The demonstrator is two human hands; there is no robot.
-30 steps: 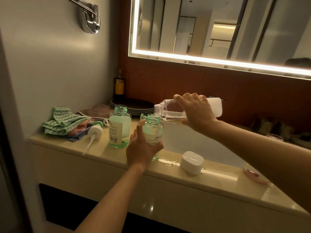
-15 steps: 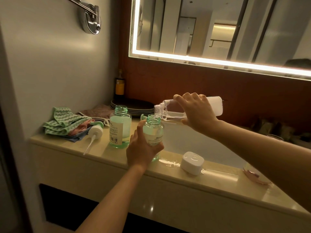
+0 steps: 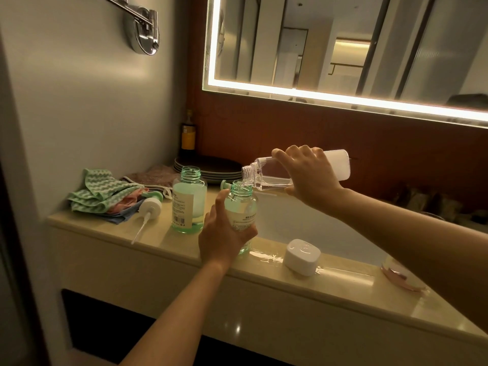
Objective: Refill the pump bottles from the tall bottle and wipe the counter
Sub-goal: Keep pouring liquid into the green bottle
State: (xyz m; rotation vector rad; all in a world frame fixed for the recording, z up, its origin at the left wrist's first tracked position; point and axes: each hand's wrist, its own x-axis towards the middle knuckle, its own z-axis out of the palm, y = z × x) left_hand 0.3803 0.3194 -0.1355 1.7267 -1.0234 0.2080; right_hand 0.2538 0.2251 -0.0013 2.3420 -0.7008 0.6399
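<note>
- Tall bottle [image 3: 266, 175] is lying almost level in the air over the middle of the counter [image 3: 343, 282]. Its neck is pointing left, so its clear liquid is running down into a pump bottle below.
- The right hand [image 3: 309, 178] is wrapping over its middle from above with the fingers curled round the body, a hold that is giving control of the tilt.
- The near pump bottle [image 3: 244, 216] is standing at the counter's near edge, its open mouth right under the tall bottle's neck. The left hand [image 3: 224, 233] is gripping its lower body, apparently bracing it against tipping during the pour.
- A second pump bottle [image 3: 188, 202] is standing uncapped just to the left, holding some green-tinted liquid. Whether it is done or waiting cannot be told.
- A pump head [image 3: 150, 207] is lying on its side further left, set aside so that a mouth is open for filling.
- A white cap [image 3: 302, 257] is resting to the right, beside a wet patch [image 3: 264, 257] that is calling for the wipe.
- Folded cloths [image 3: 103, 191] are lying at the far left, within reach for that step.
</note>
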